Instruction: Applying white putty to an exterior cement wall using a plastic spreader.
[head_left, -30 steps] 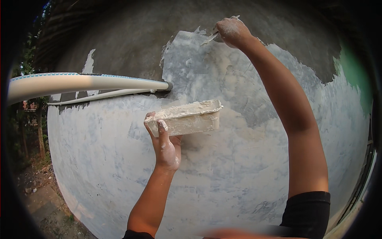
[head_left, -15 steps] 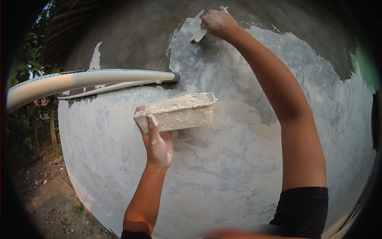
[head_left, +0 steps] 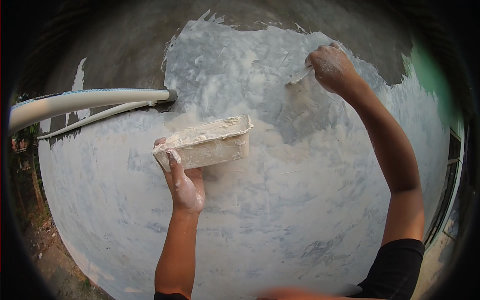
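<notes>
My left hand [head_left: 187, 187] grips the left end of a pale, rectangular plastic tub [head_left: 210, 150], its thumb on the near side. Cream-coloured filler coats the tub's rim and sides. Higher up on the right, my right hand [head_left: 331, 66] is closed round a putty knife [head_left: 300, 76], whose handle is mostly hidden by the fist. The knife's blade lies at or very near the wall [head_left: 260, 210], just left of the fist. White and grey smears of filler cover most of this wall. Both hands are spotted with white.
A thick white pipe [head_left: 100, 97] with a thinner pipe [head_left: 95, 118] beneath it runs out to the left. Dark bare render [head_left: 125, 60] borders the coated area above. Green paint [head_left: 427, 75] and a window frame [head_left: 452, 165] are at the right; trees and stony ground lie left.
My right hand and the putty knife have moved right and down across the wall. The view has shifted right, while my left hand still holds the tub.
</notes>
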Tool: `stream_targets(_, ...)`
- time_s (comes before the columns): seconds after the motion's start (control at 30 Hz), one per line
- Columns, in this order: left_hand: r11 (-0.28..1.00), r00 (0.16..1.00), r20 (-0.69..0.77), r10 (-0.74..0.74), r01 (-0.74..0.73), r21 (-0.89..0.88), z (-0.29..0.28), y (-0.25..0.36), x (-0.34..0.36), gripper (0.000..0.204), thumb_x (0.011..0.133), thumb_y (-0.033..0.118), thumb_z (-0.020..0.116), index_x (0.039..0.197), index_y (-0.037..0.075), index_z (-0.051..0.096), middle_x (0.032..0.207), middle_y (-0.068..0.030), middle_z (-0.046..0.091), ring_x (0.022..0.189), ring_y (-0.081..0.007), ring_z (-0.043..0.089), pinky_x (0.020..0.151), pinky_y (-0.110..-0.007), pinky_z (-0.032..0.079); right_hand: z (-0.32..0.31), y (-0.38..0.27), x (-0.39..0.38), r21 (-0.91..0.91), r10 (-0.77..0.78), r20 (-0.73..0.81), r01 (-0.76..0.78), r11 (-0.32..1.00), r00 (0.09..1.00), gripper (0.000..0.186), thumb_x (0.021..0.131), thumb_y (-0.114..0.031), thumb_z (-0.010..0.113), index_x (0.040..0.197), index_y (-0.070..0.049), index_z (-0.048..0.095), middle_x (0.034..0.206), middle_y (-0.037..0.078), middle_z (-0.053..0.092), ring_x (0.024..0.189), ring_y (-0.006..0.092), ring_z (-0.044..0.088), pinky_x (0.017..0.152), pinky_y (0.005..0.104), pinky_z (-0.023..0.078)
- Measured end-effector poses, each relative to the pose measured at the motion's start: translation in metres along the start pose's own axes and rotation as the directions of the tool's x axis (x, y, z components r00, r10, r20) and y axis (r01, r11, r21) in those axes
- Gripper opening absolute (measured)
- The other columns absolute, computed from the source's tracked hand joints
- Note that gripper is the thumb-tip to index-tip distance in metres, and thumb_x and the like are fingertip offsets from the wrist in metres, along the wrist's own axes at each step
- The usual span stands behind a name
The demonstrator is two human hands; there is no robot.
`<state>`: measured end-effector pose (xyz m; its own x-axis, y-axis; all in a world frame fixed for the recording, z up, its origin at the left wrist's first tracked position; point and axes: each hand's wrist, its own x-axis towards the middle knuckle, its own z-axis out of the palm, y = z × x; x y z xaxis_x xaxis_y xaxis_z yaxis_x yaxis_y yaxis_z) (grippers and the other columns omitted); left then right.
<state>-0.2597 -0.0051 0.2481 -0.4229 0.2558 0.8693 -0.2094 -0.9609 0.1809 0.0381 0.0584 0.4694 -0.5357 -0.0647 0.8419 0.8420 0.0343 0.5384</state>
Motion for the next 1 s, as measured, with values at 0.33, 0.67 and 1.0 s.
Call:
stream_targets(0.33,1.0,0.999,0.037,-0.018,0.019,-0.005,0.016,-0.025,-0.018,0.069,0.09,0.053,0.062,0.14,0.023,0.026,0.136,-0.0053,0.038,0.131,-0.0233,0.037,0.107,-0.044,0.038,0.018,0.002,0.072,0.114,0.286,-0.094,-0.275,0.955,0.954,0.02,0.077,-0.008,0.058,0.09,-0.003,0.073,0.089,0.022,0.07,0.085,0.0374,0.069,0.076,0.0459,0.055)
stream_targets(0.67,0.997,0.995,-0.084,0.06,-0.056,0.056,-0.008,-0.026,-0.031,0.074,0.093,0.061,0.052,0.148,0.02,0.023,0.145,-0.0068,0.034,0.137,-0.0254,0.031,0.114,-0.045,0.029,-0.01,-0.079,-0.04,0.23,-0.097,0.191,0.052,0.972,0.977,0.014,0.073,-0.002,0.058,0.077,0.0,0.071,0.077,0.018,0.068,0.076,0.0322,0.068,0.065,0.0442,0.054)
stream_targets(1.0,0.996,0.996,-0.047,0.076,-0.074,0.042,-0.005,-0.003,-0.018,0.073,0.094,0.059,0.052,0.148,0.019,0.024,0.145,-0.0062,0.034,0.136,-0.0236,0.032,0.112,-0.044,0.03,-0.043,-0.033,-0.014,0.315,0.153,0.291,-0.246,0.917,0.944,0.038,0.075,-0.002,0.052,0.108,0.001,0.071,0.088,0.025,0.069,0.08,0.0377,0.068,0.075,0.0454,0.054)
